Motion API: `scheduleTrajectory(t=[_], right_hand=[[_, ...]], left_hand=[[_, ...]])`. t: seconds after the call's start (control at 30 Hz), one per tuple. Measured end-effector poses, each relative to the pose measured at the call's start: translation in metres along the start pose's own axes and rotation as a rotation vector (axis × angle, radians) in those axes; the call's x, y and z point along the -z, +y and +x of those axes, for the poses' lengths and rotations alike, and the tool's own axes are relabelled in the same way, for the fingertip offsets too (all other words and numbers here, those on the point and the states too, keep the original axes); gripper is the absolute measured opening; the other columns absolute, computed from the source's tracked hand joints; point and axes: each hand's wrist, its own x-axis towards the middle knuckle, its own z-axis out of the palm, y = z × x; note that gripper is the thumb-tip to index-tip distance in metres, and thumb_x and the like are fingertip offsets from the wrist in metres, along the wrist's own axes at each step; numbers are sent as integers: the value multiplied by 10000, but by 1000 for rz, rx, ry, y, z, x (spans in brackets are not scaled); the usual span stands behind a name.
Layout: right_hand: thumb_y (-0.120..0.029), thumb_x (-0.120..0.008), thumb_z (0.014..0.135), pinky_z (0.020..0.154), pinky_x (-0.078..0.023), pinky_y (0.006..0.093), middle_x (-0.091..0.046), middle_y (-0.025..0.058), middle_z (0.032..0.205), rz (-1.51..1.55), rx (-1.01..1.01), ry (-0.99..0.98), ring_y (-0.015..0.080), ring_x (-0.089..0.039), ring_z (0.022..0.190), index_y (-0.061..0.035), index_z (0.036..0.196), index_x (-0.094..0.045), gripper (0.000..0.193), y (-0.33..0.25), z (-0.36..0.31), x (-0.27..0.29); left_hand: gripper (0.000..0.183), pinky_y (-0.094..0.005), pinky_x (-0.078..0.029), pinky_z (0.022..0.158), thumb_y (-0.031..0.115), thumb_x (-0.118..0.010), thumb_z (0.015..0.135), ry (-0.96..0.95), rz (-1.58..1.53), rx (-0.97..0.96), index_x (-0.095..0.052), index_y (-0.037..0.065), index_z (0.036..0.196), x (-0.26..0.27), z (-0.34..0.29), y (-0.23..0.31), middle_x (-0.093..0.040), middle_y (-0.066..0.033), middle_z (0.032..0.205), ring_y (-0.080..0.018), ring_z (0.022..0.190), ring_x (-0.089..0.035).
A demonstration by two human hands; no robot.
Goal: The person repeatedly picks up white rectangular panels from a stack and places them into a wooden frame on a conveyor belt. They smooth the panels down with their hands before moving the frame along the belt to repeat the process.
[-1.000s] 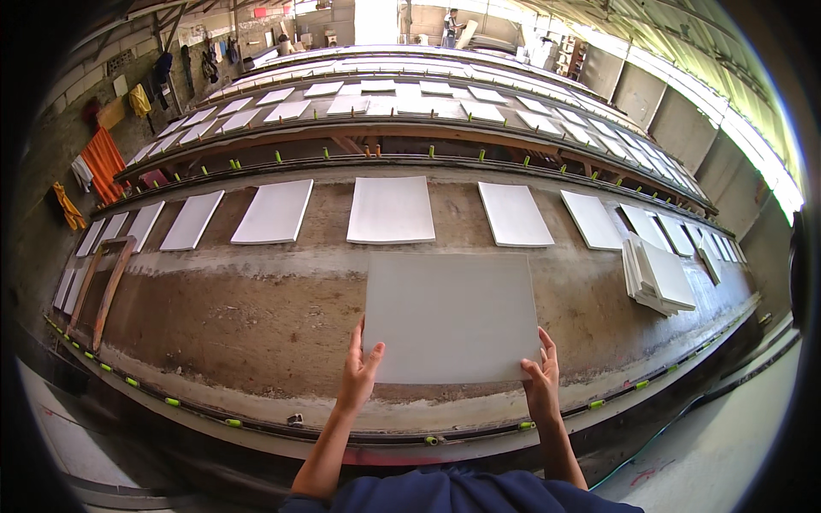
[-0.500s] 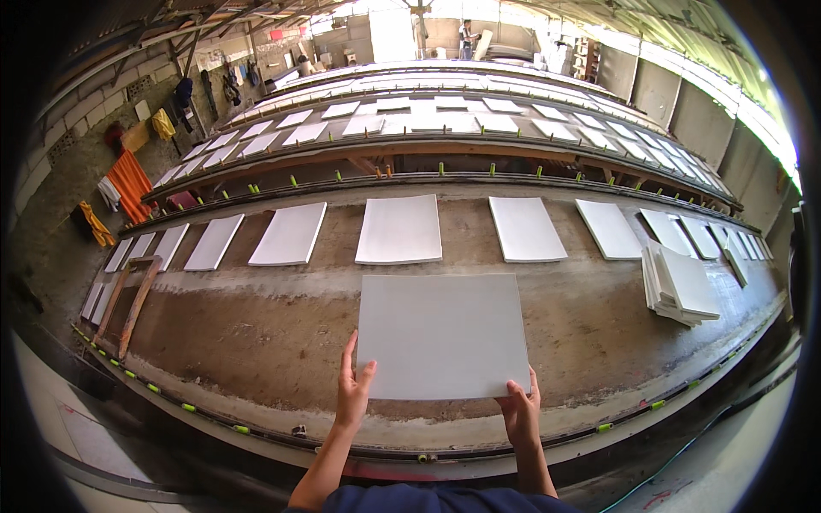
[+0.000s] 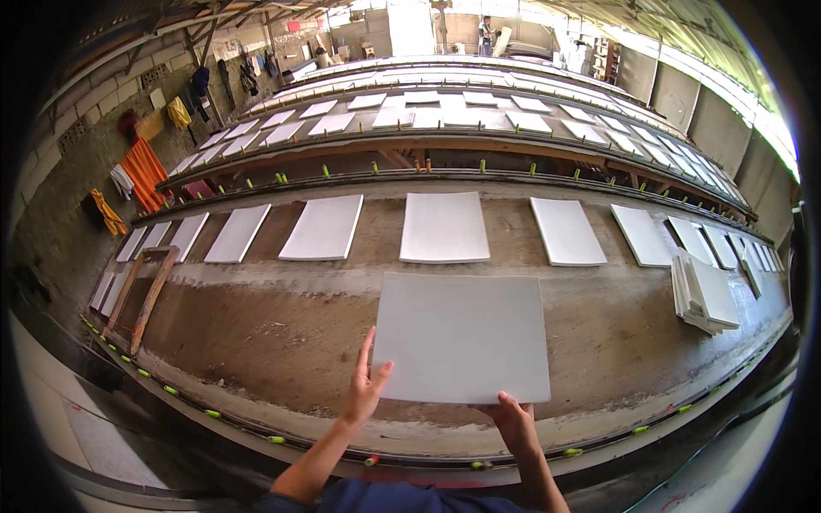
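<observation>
A pale grey rectangular sheet [image 3: 462,338] is held in front of me, over the near long table. My left hand [image 3: 368,389] grips its left edge low down, thumb on the face and other fingers at or behind the edge. At the lower edge, a little in from the right corner, my right hand [image 3: 510,419] pinches the sheet with the thumb in front; its other fingers are mostly hidden behind. Beyond the sheet, a row of white rectangular stacks, among them a white stack [image 3: 445,227], lies along the table's far side.
The long brown table [image 3: 256,333] has green clips [image 3: 275,439] along its rails. An uneven white pile [image 3: 708,292] sits at right, a wooden frame [image 3: 147,299] at left. More tables with white sheets stretch behind. Cloths [image 3: 144,175] hang at left; a person [image 3: 486,36] stands far back.
The view has turned slightly left, so the tables and piles appear farther right. My right hand has shifted inward from the sheet's lower right corner along its lower edge. Both hands still hold it.
</observation>
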Motion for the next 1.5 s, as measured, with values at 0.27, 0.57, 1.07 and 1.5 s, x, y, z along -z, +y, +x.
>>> scheduleTrajectory(t=[0.27,0.57,1.07,1.5], right_hand=[[-132,-538,890,912,-456,538,-562,166,1135,-196,-102,-87,347,-570,1034,22,1218,-448,373,83,11,-131],[-68,-507,902,1016,-353,530,-336,194,1349,-91,-131,-127,355,-422,1211,-46,1352,-253,517,192,42,-244],[-134,-558,876,914,-455,454,-530,146,1147,-64,-212,-88,283,-566,1005,-1,1250,-380,435,245,71,-240],[-24,-507,861,867,-458,387,-479,123,1225,-235,13,-113,225,-515,1091,-172,1404,-181,651,279,91,-368]], left_hand=[[733,-247,-370,938,140,-540,913,-205,-164,230,-57,83,1460,199,-13,-1,-457,-89,1315,-101,1076,-494],[756,-253,-423,891,124,-576,868,29,-313,209,-103,78,1455,338,-9,-24,-547,-103,1202,-129,1048,-532],[441,-244,-491,727,93,-604,845,326,-356,42,-422,135,1245,413,24,-3,-574,-28,967,-92,838,-549],[509,-253,-448,828,71,-642,771,46,-125,17,-393,120,1212,510,27,-32,-478,-21,994,-90,943,-497]])
